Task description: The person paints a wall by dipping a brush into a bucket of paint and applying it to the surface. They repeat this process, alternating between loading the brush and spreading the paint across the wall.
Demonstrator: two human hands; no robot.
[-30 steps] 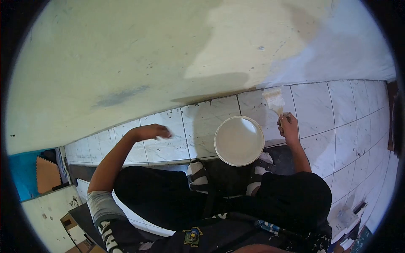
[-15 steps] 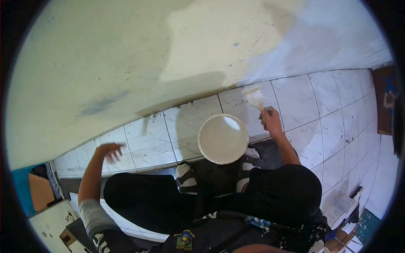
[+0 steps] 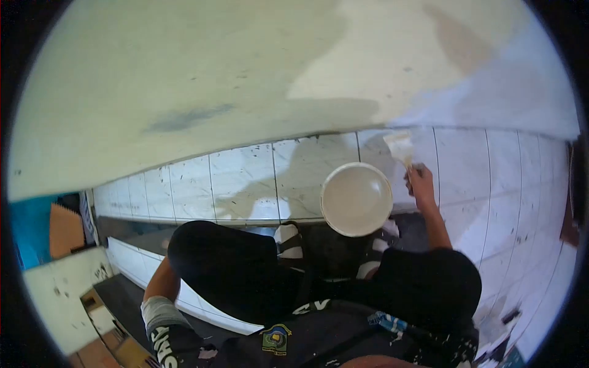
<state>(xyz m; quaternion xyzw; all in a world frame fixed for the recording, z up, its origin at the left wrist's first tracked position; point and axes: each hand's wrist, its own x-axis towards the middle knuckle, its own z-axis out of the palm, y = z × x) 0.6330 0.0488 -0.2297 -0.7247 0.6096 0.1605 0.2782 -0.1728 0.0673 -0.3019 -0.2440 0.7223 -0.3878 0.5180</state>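
Observation:
My right hand point(image 3: 420, 183) is closed around the handle of a wide paintbrush point(image 3: 400, 147). The brush has pale, paint-coated bristles and points toward the base of the wall, above the white tiles. Just left of that hand stands a round white bucket point(image 3: 323, 207) holding off-white paint point(image 3: 354, 199). The bucket is in front of my feet, and the brush is apart from it. My left forearm point(image 3: 162, 279) runs down beside my left knee, which hides nearly all of the left hand; its fingers cannot be made out.
A wall point(image 3: 257, 73), yellowish at left and whiter at right, rises beyond the strip of marbled tiles point(image 3: 242, 181). A step edge point(image 3: 138, 260) lies left of my knees. An orange zigzag-edged piece point(image 3: 66, 230) stands at far left. Several items sit at lower right.
My view has shifted left, so bucket and wall appear further right. My left hand has dropped from above the tiles to behind my knee. The right hand still holds the paintbrush.

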